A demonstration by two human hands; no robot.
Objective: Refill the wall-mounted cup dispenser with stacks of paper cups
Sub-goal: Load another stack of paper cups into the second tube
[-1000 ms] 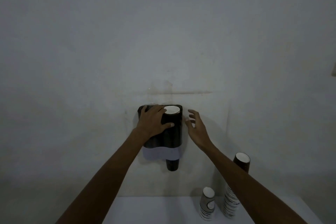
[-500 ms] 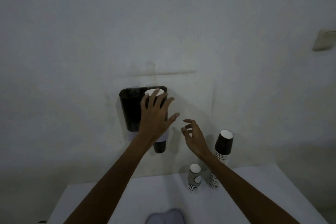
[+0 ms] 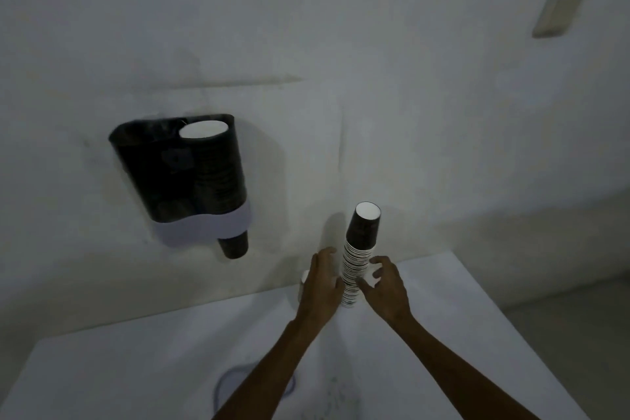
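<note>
Head view: open hands (image 3: 354, 286) flanking tall cup stack (image 3: 358, 259) near table's (image 3: 136, 368) back edge

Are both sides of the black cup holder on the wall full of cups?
No, only the right side of the dispenser shows a stack of cups at its top; the left side looks dark and empty.

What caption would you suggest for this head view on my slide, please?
Both open hands, left hand and right hand, flank the tall cup stack on the white table; the wall dispenser is half filled.
</note>
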